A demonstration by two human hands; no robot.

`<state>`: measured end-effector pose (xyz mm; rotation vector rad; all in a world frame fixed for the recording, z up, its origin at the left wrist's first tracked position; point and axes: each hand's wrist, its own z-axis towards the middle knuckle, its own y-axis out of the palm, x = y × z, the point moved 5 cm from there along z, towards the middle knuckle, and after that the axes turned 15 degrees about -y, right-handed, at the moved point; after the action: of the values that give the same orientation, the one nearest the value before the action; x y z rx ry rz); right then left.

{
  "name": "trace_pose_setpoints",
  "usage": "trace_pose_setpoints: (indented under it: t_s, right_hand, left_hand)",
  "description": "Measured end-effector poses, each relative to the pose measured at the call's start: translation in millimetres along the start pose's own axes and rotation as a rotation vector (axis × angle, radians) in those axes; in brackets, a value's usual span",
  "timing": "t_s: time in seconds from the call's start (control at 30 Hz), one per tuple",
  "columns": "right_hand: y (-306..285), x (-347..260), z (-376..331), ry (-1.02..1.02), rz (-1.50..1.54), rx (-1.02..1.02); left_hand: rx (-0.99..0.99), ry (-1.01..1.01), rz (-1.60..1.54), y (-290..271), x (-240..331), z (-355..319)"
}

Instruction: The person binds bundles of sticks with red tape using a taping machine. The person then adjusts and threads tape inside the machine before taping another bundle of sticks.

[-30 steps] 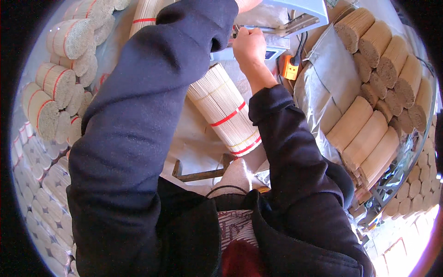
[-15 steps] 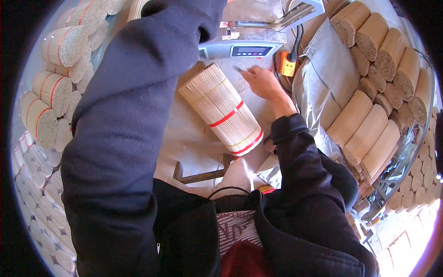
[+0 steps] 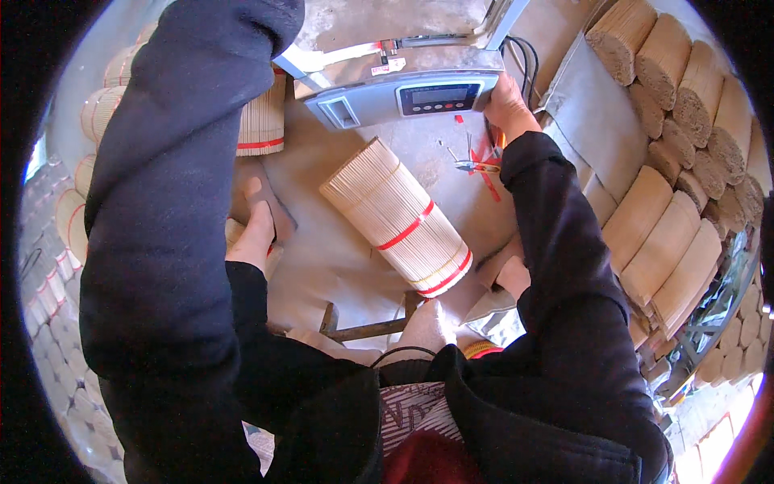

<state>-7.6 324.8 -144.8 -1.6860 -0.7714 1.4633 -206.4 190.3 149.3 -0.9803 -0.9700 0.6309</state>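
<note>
My right hand (image 3: 508,105) is at the right end of a grey machine (image 3: 371,107) with a small display and a row of buttons. Its fingers are partly hidden against the machine's side. My left arm (image 3: 173,185) reaches forward, and its hand is out of view past the upper edge. Between my feet lies a bundle of thin pale sticks (image 3: 395,214), bound with red and yellowish bands and slanted toward me. Near my right wrist, pliers (image 3: 476,167) lie on the floor beside red strips (image 3: 493,189).
Another banded bundle (image 3: 262,121) rests left of the machine. Stacked stick bundles (image 3: 673,113) fill the right side, with a grey cloth (image 3: 597,137) next to them. Black cables (image 3: 528,60) run behind my right hand. More bundles (image 3: 72,222) are piled at the left.
My right hand has moved forward and right to the machine's end, leaving the pliers on the floor. My left arm has swung left, uncovering the machine's left part and the bundle beside it.
</note>
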Motion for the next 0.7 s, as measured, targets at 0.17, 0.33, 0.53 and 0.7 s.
trace_pose_setpoints:
  t_s: [0.17,0.33,0.53,0.7]
  right_hand:
    - [10.7,9.2,11.4,-0.108,0.003,-0.034]
    - [24.4,49.9,9.1,-0.026,0.017,-0.048]
    - [8.0,-7.3,-1.1,-0.089,0.058,0.023]
    - [-0.7,-4.5,2.7,-0.145,0.163,0.12]
  left_hand:
    - [0.046,-0.023,-0.002,-4.0,1.5,5.0]
    - [0.07,-0.005,-0.029,0.8,9.5,10.4]
    - [0.061,-0.049,0.013,-3.2,-2.8,9.7]
    - [0.057,-0.017,0.003,-3.0,1.2,6.8]
